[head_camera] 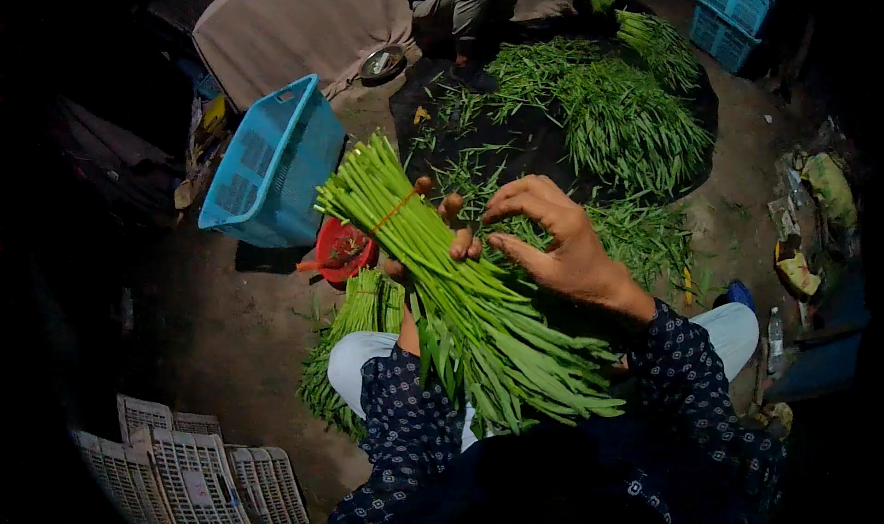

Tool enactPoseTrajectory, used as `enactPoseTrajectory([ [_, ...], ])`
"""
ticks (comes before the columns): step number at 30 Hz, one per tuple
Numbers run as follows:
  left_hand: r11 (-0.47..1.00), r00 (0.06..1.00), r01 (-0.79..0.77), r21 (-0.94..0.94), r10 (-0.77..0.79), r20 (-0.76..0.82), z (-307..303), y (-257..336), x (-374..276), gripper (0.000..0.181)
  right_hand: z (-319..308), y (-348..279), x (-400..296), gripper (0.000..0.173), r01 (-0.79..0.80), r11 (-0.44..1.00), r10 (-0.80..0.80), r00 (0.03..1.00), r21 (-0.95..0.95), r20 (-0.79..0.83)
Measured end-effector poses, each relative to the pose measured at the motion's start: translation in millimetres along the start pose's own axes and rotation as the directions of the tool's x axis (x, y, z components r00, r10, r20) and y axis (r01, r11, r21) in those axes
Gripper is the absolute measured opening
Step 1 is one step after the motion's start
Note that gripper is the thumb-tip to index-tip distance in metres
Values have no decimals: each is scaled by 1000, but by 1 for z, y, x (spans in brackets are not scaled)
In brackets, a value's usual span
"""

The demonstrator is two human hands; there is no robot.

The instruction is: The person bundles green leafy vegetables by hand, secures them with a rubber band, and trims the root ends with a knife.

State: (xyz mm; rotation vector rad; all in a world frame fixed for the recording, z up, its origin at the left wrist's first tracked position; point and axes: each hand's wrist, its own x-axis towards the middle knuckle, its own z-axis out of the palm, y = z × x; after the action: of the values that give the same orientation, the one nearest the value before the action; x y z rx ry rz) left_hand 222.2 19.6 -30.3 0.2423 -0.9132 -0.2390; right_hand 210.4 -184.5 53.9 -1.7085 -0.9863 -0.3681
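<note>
A thick bunch of leafy greens [442,268], probably water spinach, lies across my left hand [460,239], whose fingers wrap it from beneath. Its cut stem ends point up and left, while the leaves hang toward my lap. Around the stems near the cut ends runs a thin reddish band [394,213]. My right hand [563,248] hovers just right of the bunch, fingers curved and apart, with nothing seen in it. Below the held stems, beside my knee, more banded bunches [359,310] rest on the ground.
A red bowl [333,265] and a tall blue plastic crate [276,172] stand to the left. Loose greens [621,123] are heaped on a dark sheet [518,154] ahead. Another person's legs [466,6] show beyond. Plastic crates [197,475] lie lower left; a bottle [775,341] is at right.
</note>
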Motion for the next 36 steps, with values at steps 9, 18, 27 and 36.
enactPoseTrajectory([
  [9, 994, 993, 76, -77, -69, 91, -4, 6, -5, 89, 20, -7, 23, 12, -17, 996, 22, 998, -89, 57],
  [18, 987, 989, 104, -120, -91, 114, -1, 11, -4, 82, 25, -11, 26, 17, -74, 965, 111, 985, -251, 135],
  [27, 977, 987, 134, -165, -116, 116, 1, 10, -2, 75, 37, 9, 18, 17, -225, 967, 210, 969, 117, 128],
  [36, 996, 995, 54, -76, -61, -82, -2, 9, -11, 76, 33, 1, 17, 14, -348, 879, 359, 933, 326, 27],
])
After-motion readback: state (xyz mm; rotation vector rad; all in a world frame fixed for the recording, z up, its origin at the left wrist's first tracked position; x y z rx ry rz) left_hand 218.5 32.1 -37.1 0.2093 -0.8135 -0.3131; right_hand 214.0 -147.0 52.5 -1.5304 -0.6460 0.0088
